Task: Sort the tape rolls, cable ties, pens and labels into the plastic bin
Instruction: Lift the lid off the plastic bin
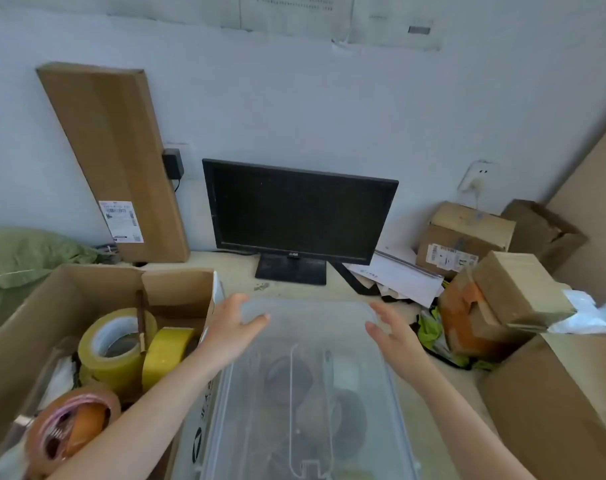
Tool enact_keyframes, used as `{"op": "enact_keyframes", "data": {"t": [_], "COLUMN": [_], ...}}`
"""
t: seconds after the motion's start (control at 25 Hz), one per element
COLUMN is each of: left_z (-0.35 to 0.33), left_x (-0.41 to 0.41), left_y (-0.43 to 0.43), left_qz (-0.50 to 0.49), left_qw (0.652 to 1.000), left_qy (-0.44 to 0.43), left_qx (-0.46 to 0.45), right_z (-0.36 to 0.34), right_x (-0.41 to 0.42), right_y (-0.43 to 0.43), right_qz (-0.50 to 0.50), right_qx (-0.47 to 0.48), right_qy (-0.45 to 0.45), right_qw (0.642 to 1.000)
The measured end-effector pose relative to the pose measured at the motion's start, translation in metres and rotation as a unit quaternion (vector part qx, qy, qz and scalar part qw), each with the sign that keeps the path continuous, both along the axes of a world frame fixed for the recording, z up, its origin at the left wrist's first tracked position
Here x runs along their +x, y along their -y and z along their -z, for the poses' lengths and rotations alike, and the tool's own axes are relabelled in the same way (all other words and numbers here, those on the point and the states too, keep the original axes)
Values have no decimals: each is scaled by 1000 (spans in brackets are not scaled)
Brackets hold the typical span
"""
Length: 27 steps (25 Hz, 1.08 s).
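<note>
Head view: both hands, left (237,329) and right (391,336), rest spread and loose on the far corners of the lidded plastic bin (308,393) at 6 o'clock, dark rolls dimly inside, while 3 tape rolls (116,348) remain unsorted in the cardboard box (66,299) at 8 o'clock.

The bin (308,393) sits at the bench's (443,403) near edge, a monitor (298,209) behind it, a box (52,313) holding tape rolls (118,344) to its left, and stacked boxes (502,292) at the right edge.
</note>
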<state>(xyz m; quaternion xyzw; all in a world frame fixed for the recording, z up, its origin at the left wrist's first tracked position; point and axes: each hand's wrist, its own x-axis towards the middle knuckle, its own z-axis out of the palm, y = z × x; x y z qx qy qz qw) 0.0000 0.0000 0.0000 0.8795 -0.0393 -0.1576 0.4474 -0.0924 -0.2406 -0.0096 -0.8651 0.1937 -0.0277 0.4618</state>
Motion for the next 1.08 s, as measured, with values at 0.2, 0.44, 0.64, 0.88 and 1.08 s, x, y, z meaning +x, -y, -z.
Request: {"op": "enact_keyframes", "data": {"t": [0.2, 0.44, 0.64, 0.88, 1.08], "left_z": [50, 67, 68, 60, 46], "left_x": [-17, -17, -19, -29, -70], "left_y": [-16, -17, -21, -21, -33], "left_qz": [-46, -89, -76, -56, -9], "left_qw": [998, 991, 988, 996, 998], "left_qy": [-43, 17, 52, 40, 8], "left_qx": [-5, -94, -124, -60, -59], "right_z": [41, 59, 59, 57, 42], "right_x": [-19, -14, -18, -25, -71], "right_y": [-3, 5, 4, 3, -11], "right_qz": [-17, -5, -14, 1, -7], "right_qx": [15, 84, 10, -116, -48], "right_qy": [-17, 39, 65, 64, 35], "right_qw": [1000, 996, 998, 991, 998]}}
